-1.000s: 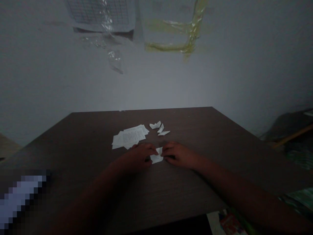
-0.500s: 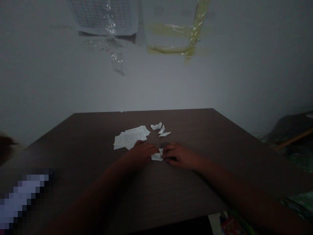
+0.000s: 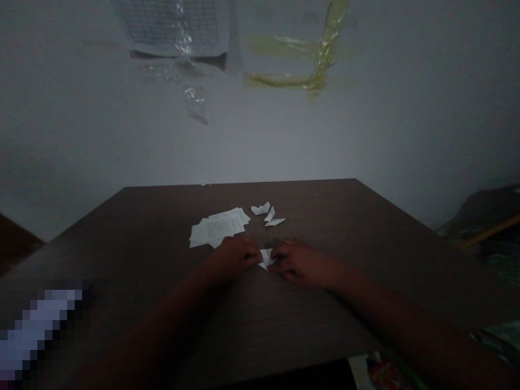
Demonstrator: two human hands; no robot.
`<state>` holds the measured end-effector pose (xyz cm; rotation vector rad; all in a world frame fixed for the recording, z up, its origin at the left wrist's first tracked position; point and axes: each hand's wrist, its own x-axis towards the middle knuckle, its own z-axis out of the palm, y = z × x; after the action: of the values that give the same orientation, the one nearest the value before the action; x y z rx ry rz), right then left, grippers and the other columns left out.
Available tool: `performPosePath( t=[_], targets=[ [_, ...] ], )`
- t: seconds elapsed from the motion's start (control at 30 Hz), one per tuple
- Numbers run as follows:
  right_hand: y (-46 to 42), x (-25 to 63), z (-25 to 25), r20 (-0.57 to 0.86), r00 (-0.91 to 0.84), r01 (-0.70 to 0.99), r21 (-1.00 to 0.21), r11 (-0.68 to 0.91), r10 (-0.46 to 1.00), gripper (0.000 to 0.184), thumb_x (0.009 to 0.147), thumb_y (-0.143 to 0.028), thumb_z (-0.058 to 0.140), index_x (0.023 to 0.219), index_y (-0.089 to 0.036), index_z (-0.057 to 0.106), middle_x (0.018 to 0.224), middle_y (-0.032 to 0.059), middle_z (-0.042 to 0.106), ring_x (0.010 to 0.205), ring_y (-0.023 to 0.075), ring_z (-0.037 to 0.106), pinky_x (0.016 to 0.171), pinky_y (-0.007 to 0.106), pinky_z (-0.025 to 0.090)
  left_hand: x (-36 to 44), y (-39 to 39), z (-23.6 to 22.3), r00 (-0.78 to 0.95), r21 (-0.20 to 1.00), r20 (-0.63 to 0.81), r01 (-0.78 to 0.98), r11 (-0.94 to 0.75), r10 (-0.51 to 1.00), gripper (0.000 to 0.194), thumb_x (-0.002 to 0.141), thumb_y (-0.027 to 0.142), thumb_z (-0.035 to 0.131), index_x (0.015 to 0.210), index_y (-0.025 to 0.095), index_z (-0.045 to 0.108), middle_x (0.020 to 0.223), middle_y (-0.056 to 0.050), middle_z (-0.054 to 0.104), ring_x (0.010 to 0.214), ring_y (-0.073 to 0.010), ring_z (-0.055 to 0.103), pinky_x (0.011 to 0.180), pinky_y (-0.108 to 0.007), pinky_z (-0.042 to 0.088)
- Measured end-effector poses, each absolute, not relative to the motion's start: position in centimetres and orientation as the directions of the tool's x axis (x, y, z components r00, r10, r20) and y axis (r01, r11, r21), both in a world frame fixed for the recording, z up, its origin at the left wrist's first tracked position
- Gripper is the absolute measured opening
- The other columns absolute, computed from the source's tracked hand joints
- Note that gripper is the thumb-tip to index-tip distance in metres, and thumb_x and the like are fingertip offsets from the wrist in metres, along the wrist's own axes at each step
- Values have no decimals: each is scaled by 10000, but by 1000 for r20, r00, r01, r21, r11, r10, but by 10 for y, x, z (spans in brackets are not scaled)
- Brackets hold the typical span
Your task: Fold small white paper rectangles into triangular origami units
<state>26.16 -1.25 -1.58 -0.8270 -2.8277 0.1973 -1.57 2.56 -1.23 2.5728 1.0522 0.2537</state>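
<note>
Head view: both palm-down hands, left hand (image 3: 239, 254) and right hand (image 3: 298, 262), pinch the folded paper (image 3: 266, 259) between them.

We see loose sheets (image 3: 221, 225) on table (image 3: 227, 325), left of folded papers (image 3: 260, 208); wall (image 3: 268, 135) behind table.

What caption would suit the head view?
Two hands fold paper near small folded shapes and printed sheets.
</note>
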Motion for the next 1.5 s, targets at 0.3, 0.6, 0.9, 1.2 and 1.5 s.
performPosePath(
  t=[0.3,0.6,0.9,1.2,1.5],
  targets=[
    [-13,262,-17,190,-838,483,-182,857,512,307,1054,-146,734,1286,-264,896,1282,109,831,1137,291,735,1080,493,559,-9,22,-22,605,411,66,708,-574,793,77,1037,261,798,1035,234,871,1117,-46,839,1045,-258,794,997,-409,609],
    [-21,256,-19,197,-815,531,-123,838,545,159,1069,-201,749,1133,-275,874,1183,87,834,1096,297,725,1062,511,570,-7,18,-16,641,337,62,708,-620,765,93,1056,209,754,1080,237,840,1116,-50,848,1121,-273,787,1091,-454,579],
    [-26,249,-21,203,-806,535,-152,831,556,157,1084,-192,708,1051,-224,858,1163,121,832,1159,333,732,1132,573,547,-7,6,-4,656,325,16,710,-625,754,107,1049,219,780,1122,219,859,1225,-72,827,1186,-298,773,1100,-446,560],
    [-4,259,-26,229,-822,382,-455,804,520,215,1062,-63,682,1097,-192,850,1200,106,881,1165,250,810,1092,427,625,-10,13,-14,672,353,33,685,-637,740,79,1048,260,807,1112,255,852,1228,-52,815,1177,-276,774,1073,-427,574],
    [-4,260,-28,256,-821,365,-452,814,510,229,1040,-48,691,1134,-179,853,1184,118,882,1146,254,822,1077,437,649,-7,11,-13,649,335,11,714,-614,761,94,1060,260,802,1134,230,852,1259,-75,798,1204,-309,760,1083,-473,572]
  ],
)
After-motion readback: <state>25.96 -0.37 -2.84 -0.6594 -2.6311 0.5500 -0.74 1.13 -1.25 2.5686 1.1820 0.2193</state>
